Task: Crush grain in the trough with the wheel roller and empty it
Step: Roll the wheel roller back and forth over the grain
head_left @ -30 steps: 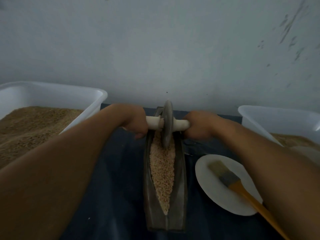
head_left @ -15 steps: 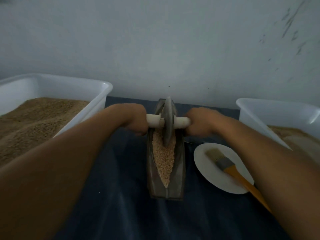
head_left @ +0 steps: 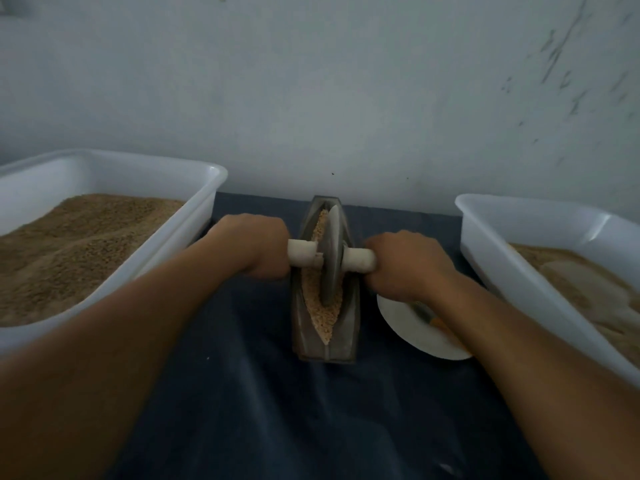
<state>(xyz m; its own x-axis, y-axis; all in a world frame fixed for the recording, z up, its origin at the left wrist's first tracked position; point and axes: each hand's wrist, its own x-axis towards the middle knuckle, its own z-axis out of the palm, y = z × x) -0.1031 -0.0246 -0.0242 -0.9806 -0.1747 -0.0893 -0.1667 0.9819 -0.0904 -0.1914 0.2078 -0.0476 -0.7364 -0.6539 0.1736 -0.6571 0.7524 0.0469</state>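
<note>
Head view: wheel roller [head_left: 330,258] in trough [head_left: 325,341], between left hand [head_left: 256,247] and right hand [head_left: 405,265] gripping its handles

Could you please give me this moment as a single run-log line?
phase: crushing | left hand and right hand: each grips an axle end | wheel roller: upright in trough | grain: in trough, not emptied

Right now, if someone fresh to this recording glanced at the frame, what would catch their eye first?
Dead centre, both hands grip the pale axle of a grey wheel roller standing on edge in a narrow trough of grain: left hand on one end, right hand on the other. Two big white tubs of brown grain flank it, one at left, one at right. A white plate peeks from under the right forearm.
</note>
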